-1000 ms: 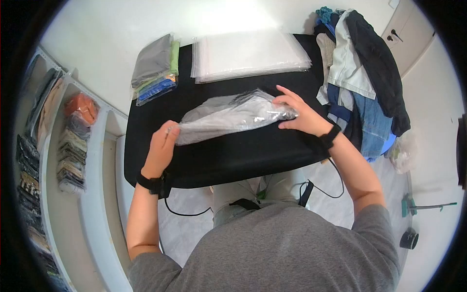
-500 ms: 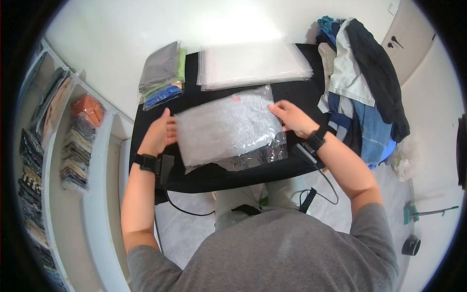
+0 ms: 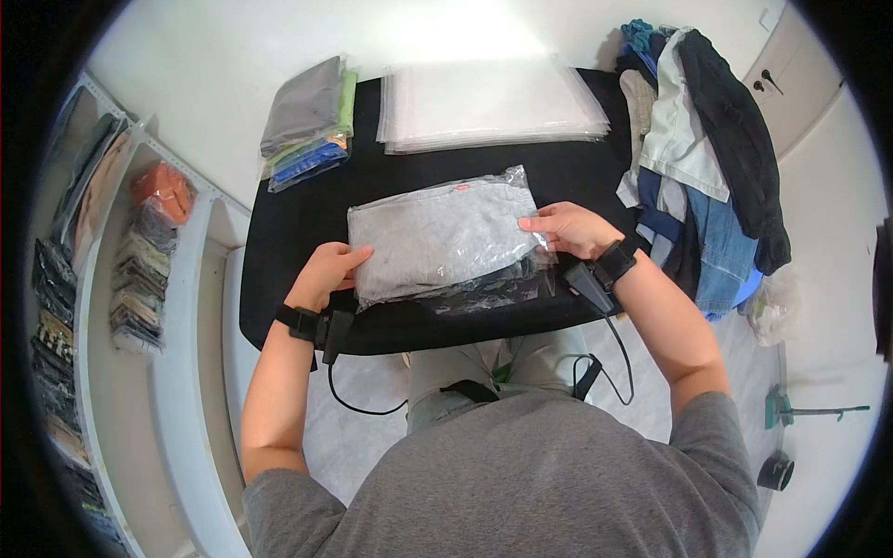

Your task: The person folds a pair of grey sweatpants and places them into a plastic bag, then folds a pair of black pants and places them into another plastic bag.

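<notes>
A folded light grey garment (image 3: 437, 237) lies inside a clear plastic bag on the black table, a small red tag near its top edge. My left hand (image 3: 330, 270) is closed on the bag's left edge, thumb on top and fingers partly hidden beneath. At the opposite edge, my right hand (image 3: 572, 230) pinches the bag with its thumb on the upper face. Loose clear plastic (image 3: 498, 290) spreads past the garment along the near right side. Both wrists carry black straps with small devices and cables.
Clear flat bags (image 3: 493, 102) are stacked at the table's back. Bagged folded clothes (image 3: 302, 116) pile at back left. A heap of loose clothes (image 3: 698, 158) hangs over the right side. White shelves (image 3: 172, 372) with packed garments stand left. The black table (image 3: 288, 219) ends before my body.
My left hand has gone from fingers spread beside the bag to gripping its left edge. The bagged garment lies flatter and its left side has shifted right. My right hand still holds its edge.
</notes>
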The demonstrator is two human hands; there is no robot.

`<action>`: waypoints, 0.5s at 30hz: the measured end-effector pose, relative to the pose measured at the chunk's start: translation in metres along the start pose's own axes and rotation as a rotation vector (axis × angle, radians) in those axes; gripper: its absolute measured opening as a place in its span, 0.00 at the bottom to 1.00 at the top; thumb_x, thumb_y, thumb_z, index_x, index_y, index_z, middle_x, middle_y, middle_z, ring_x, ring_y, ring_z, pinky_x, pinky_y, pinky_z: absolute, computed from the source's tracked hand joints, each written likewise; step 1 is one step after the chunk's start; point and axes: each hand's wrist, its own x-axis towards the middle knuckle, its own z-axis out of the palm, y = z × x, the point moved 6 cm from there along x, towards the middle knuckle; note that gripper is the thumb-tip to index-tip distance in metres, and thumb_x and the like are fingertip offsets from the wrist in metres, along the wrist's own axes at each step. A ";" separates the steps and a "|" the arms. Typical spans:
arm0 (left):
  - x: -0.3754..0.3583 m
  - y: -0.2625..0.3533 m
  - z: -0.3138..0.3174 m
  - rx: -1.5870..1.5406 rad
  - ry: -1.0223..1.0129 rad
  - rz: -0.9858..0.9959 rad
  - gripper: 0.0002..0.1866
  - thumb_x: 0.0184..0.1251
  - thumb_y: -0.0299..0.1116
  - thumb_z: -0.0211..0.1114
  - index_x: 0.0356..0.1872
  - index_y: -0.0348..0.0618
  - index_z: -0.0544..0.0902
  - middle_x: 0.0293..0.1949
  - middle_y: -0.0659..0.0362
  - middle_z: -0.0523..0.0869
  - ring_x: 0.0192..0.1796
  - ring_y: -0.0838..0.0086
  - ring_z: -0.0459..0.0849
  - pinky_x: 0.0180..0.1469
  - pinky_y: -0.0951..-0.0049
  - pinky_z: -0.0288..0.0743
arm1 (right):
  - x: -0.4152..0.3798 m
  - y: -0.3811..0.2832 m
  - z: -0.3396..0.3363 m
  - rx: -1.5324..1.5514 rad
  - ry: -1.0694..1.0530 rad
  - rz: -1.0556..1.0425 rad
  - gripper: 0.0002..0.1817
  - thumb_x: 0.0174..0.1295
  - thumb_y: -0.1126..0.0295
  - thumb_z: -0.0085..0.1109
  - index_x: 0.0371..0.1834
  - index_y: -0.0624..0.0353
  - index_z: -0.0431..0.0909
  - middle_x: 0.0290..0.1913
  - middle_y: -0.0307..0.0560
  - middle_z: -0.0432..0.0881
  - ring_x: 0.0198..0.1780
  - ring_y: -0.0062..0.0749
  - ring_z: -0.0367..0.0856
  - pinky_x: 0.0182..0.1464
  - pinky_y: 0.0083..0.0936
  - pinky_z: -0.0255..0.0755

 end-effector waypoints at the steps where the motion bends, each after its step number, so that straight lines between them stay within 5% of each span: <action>1: 0.001 0.000 0.000 0.045 0.028 0.005 0.18 0.61 0.44 0.66 0.35 0.35 0.79 0.32 0.58 0.81 0.34 0.75 0.79 0.39 0.74 0.75 | -0.001 0.001 0.002 0.002 0.003 0.003 0.25 0.56 0.60 0.69 0.49 0.67 0.74 0.39 0.40 0.81 0.35 0.18 0.78 0.39 0.17 0.73; 3: 0.004 -0.004 0.002 0.033 0.032 0.037 0.18 0.61 0.43 0.67 0.34 0.35 0.79 0.30 0.59 0.81 0.32 0.75 0.78 0.37 0.75 0.74 | -0.005 -0.002 0.003 -0.042 0.092 -0.100 0.25 0.53 0.60 0.71 0.43 0.73 0.76 0.31 0.43 0.80 0.29 0.19 0.76 0.31 0.15 0.73; 10: 0.008 -0.007 0.002 0.045 0.098 0.114 0.16 0.61 0.41 0.67 0.28 0.35 0.78 0.24 0.61 0.78 0.25 0.78 0.75 0.27 0.77 0.70 | -0.013 0.000 0.001 -0.010 0.181 -0.096 0.26 0.57 0.60 0.68 0.47 0.73 0.73 0.36 0.44 0.80 0.30 0.18 0.75 0.30 0.13 0.72; 15: 0.010 -0.012 0.002 0.045 0.117 0.142 0.16 0.61 0.41 0.67 0.27 0.36 0.78 0.23 0.62 0.77 0.24 0.79 0.73 0.26 0.77 0.69 | -0.025 0.006 0.009 0.236 -0.079 -0.058 0.28 0.56 0.56 0.68 0.45 0.73 0.73 0.39 0.53 0.82 0.41 0.31 0.84 0.41 0.19 0.79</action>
